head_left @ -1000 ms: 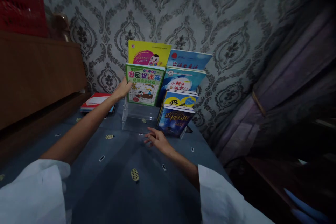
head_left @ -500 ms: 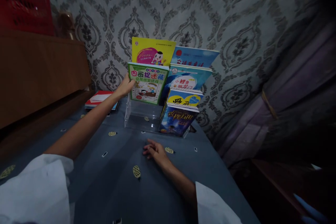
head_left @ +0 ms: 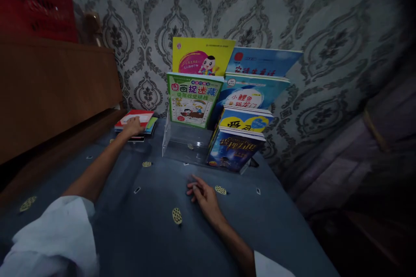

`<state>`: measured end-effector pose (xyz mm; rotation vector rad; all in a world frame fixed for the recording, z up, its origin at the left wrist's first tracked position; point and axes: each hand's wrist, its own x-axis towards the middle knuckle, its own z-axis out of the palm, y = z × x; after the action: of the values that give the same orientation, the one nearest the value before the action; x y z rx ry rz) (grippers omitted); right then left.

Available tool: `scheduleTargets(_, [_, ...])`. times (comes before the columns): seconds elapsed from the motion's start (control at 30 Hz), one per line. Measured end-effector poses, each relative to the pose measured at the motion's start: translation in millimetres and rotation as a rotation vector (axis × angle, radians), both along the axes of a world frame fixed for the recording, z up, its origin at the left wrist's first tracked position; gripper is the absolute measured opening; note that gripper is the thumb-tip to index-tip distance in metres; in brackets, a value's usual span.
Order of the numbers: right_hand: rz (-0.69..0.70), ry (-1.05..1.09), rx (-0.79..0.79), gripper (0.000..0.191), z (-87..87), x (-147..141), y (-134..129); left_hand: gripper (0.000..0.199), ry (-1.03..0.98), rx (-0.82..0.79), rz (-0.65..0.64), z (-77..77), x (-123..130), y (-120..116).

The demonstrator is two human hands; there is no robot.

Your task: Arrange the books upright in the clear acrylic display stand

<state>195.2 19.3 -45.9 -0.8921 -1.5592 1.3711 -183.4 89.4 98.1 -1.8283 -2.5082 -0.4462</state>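
My left hand [head_left: 133, 126] is on top of a low stack of books, over the red one [head_left: 146, 115], its fingers apart. My right hand [head_left: 203, 194] hovers over or rests on the table, fingers loosely spread and holding nothing. Behind it stands a clear tiered rack [head_left: 182, 140]. On the rack's left side a green book [head_left: 194, 101] leans in front of a yellow one [head_left: 201, 54]. Its right side holds a blue book [head_left: 263, 60], a light-blue one [head_left: 253, 91], a yellow-and-blue one [head_left: 245, 120] and a dark blue one [head_left: 232, 151].
A dark blue tablecloth [head_left: 143, 225] with pineapple prints covers the table. At the left is a wooden cabinet [head_left: 58, 95] bearing a red basket [head_left: 39, 8]. Patterned wallpaper rises behind, and a tied curtain [head_left: 354, 156] hangs at the right.
My left hand has let go of the green book, which stays on the rack, and moved left onto the stack. The view has shifted slightly; my right hand remains near the table.
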Motion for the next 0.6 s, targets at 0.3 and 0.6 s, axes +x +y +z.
scheduleTargets(0.3, [-0.001,-0.033,-0.039,0.054,3.4,-0.4,0.7,0.086,0.246,-0.198,0.012,-36.5,-37.2,15.0])
scheduleTargets(0.6, [0.046,-0.056,-0.032,0.053,9.3,3.5,1.2,0.052,0.355,-0.143,-0.14,-34.6,-48.8,16.2])
